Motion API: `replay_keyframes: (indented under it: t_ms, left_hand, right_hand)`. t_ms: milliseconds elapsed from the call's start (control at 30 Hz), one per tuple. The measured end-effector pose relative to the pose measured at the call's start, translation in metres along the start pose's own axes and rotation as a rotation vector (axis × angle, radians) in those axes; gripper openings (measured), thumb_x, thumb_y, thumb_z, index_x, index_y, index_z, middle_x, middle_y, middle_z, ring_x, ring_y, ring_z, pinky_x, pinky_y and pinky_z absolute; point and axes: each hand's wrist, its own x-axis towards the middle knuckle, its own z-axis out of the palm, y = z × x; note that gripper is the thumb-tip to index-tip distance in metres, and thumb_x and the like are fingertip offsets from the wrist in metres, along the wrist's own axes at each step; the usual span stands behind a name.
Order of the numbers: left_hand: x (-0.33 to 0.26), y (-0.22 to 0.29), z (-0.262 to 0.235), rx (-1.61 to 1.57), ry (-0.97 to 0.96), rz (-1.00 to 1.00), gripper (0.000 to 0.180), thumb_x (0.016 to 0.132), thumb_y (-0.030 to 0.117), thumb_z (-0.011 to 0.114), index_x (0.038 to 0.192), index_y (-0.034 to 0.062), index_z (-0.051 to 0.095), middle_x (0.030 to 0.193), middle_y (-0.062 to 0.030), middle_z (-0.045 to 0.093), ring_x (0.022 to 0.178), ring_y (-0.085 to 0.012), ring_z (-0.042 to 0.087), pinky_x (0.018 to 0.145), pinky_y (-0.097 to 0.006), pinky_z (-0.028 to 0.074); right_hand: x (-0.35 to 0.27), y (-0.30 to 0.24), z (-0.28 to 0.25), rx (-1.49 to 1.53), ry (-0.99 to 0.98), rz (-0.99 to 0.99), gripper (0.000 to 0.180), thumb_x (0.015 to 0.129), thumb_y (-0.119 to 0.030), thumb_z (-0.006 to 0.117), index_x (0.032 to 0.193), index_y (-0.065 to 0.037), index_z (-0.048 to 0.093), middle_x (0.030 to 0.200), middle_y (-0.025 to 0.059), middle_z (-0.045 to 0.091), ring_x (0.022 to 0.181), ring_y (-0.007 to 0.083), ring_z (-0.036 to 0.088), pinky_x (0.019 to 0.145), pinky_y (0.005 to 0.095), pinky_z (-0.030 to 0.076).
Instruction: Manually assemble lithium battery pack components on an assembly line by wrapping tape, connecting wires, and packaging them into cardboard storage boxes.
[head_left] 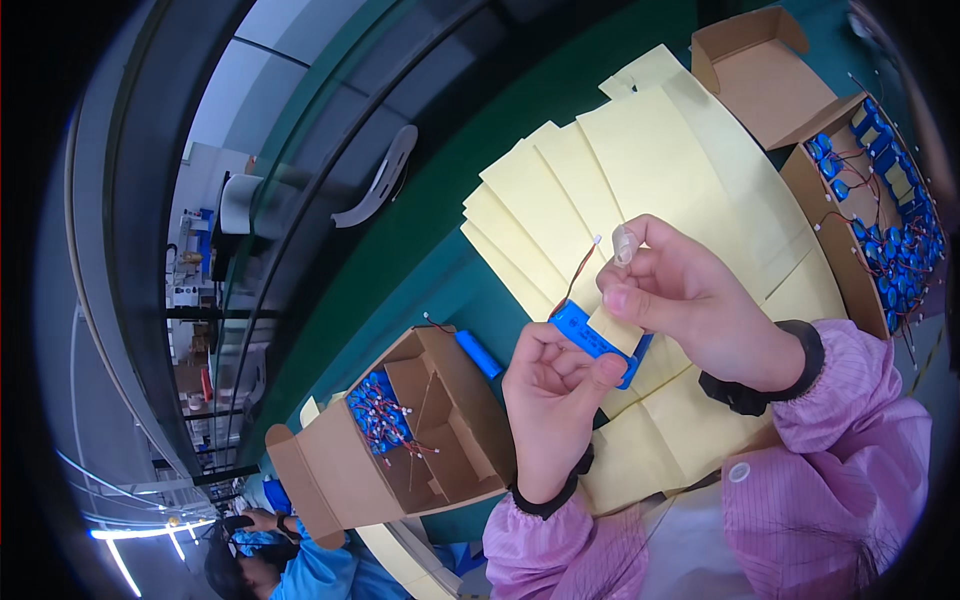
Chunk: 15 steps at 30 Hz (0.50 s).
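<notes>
A green bench [455,285]; beyond it, a curved white chair [384,185]; a pale wall [213,165] farther off; bright strip lights [125,533] glowing at the lower left

Illegible print [576,325] on blue battery [588,338]

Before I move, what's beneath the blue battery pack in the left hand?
Pale yellow sheets show past the blue battery pack, spread over the green tabletop. The left hand and pack hide what lies directly beneath.
</notes>
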Motion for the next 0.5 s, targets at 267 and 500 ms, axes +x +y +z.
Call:
replay_keyframes:
  t_ms: [267, 500]
  left_hand:
    - [0.0, 0.004, -0.001, 0.015, 0.024, -0.019, 0.034, 0.082, -0.006, 0.075, 0.101, 0.001, 0.048, 0.092, -0.0112, 0.069, 0.083, -0.0137, 0.068, 0.073, -0.025, 0.056]
    - [-0.007, 0.0, 0.0, -0.031, -0.003, 0.012, 0.034, 0.087, -0.007, 0.068, 0.116, -0.0036, 0.051, 0.105, -0.0138, 0.067, 0.086, -0.0143, 0.068, 0.077, -0.026, 0.055]
  right_hand:
    - [0.004, 0.0, 0.007, -0.006, 0.05, 0.056, 0.018, 0.094, -0.005, 0.062, 0.104, -0.007, 0.047, 0.091, 0.0023, 0.057, 0.088, 0.0093, 0.056, 0.079, 0.0245, 0.048]
    - [-0.008, -0.003, 0.013, -0.197, 0.04, -0.018, 0.029, 0.091, -0.006, 0.065, 0.111, -0.007, 0.044, 0.105, 0.0035, 0.051, 0.091, 0.0094, 0.054, 0.079, 0.0263, 0.05]
